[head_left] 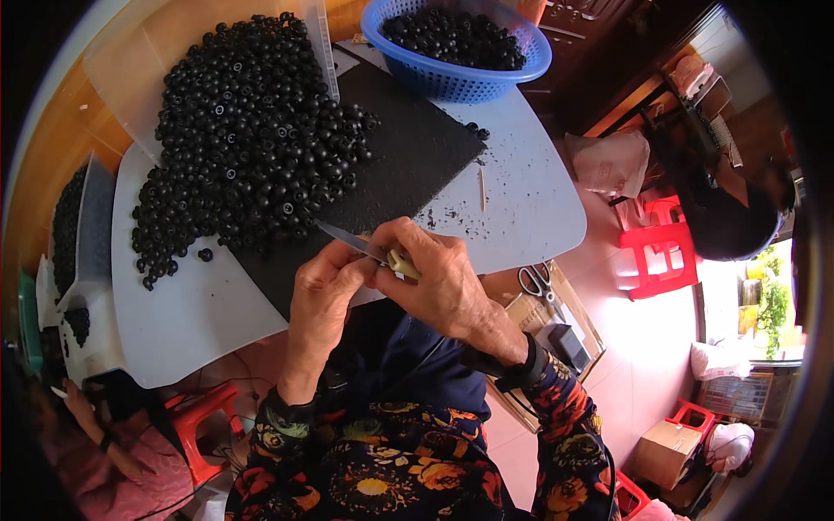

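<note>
My right hand (439,278) grips a small knife (360,245) by its pale yellow handle, the thin grey blade pointing up and left. My left hand (323,291) is closed just below the blade, fingertips pinched on something too small to make out. Both hands hover over the near edge of a black mat (408,161) on a white table (530,200). A big heap of small round black pieces (248,139) lies on the mat and table to the upper left.
A blue plastic basket (456,78) holding more black pieces stands at the far edge. Trays with black pieces (74,234) sit left. Scissors (539,282) lie on a cardboard box at right. Red stools (660,247) stand on the floor. Another person's arm (104,434) is at lower left.
</note>
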Motion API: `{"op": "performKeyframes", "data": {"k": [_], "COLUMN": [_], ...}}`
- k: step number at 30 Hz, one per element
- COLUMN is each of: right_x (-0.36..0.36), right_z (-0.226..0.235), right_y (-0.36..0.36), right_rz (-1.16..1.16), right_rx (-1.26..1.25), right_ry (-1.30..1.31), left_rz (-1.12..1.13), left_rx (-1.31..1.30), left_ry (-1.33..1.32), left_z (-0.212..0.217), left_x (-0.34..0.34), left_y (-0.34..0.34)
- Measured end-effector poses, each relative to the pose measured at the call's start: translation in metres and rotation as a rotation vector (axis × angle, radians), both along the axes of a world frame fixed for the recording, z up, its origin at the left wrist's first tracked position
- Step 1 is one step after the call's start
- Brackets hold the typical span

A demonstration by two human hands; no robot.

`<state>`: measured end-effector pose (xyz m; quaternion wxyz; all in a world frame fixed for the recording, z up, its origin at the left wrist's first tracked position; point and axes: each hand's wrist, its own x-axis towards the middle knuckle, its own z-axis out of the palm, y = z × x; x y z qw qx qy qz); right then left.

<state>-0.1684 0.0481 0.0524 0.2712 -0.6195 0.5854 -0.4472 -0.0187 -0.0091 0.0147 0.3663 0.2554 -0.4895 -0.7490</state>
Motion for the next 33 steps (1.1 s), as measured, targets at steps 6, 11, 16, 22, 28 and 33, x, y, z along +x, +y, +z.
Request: {"op": "performKeyframes", "data": {"k": [6,11,16,22,28,33], "right_x": [-0.005,0.0,0.0,-0.003,0.001,0.0], "right_z": [-0.007,-0.02,-0.018,-0.021,-0.031,-0.025], "right_y": [0.021,0.029,0.028,0.022,0.012,0.012], "right_rz": [-0.062,-0.095,-0.085,-0.069,-0.022,-0.053], "right_rx": [0.092,0.12,0.063,0.044,0.079,0.055], "right_ry": [-0.23,-0.188,-0.093,-0.161,-0.333,-0.337], "left_rz": [0.006,-0.109,-0.103,-0.119,-0.113,-0.108], "left_rx": [0.237,0.214,0.26,0.255,0.123,0.148], "left_ry": [0.082,0.16,0.188,0.187,0.061,0.104], "left_z": [0.006,0.005,-0.001,0.002,0.0,-0.003], "left_x": [-0.001,0.0,0.001,-0.001,0.001,0.002], "left_y": [0.001,-0.001,-0.002,0.002,0.005,0.004]}}
